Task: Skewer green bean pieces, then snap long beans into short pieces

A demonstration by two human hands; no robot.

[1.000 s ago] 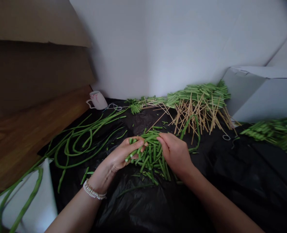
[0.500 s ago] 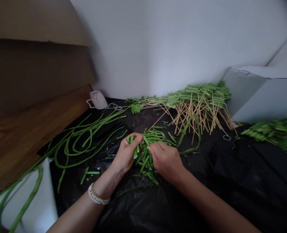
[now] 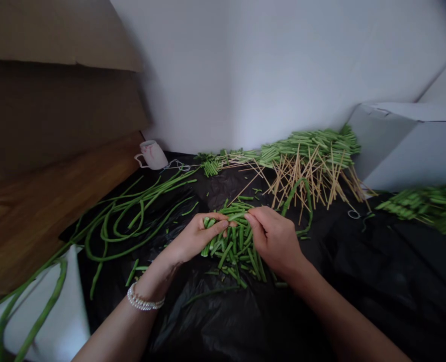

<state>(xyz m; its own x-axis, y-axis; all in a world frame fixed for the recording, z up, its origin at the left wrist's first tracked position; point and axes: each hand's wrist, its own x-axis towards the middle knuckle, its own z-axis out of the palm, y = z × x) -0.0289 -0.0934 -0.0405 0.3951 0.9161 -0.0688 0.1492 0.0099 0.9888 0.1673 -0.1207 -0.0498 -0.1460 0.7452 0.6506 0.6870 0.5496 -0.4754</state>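
A heap of short cut green bean pieces (image 3: 238,249) lies on a black plastic sheet (image 3: 339,281) in front of me. My left hand (image 3: 192,239) is curled around a small bundle of bean pieces, its fingertips closed over their ends. My right hand (image 3: 273,239) rests on the right side of the heap, its fingers pinched on a bean piece next to the left fingertips. A pearl bracelet (image 3: 144,300) circles my left wrist.
Long uncut beans (image 3: 132,216) sprawl at the left. Beans on bamboo skewers (image 3: 313,161) are stacked at the back wall, more (image 3: 426,203) at the right. A white mug (image 3: 152,154) lies at the back left, a white box (image 3: 407,143) at the right, wooden floor (image 3: 37,201) at the left.
My right hand slid left into the heap half a second ago and has since drawn back right and up to meet the left fingertips. The left hand keeps its bundle.
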